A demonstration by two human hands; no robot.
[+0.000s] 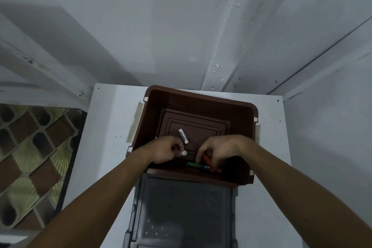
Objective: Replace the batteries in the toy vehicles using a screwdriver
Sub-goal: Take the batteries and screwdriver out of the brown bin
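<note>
Dim, bluish, soft; wide-angle edge distortion.

A white table [104,127] stands pushed into a corner of pale grey-white walls [161,26], its surface scuffed with small dark marks. The wall corner seam [219,50] behind the table shows chipped paint. Left of the table lies patterned floor covering [30,147] in brown, green and cream. Light is dim and cool.

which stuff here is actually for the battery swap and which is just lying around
For the job:
- white battery lying on the floor of the brown bin
- battery in left hand
- green battery under right hand
- red-handled tool

Lying about:
- grey tray
- patterned mat
</note>
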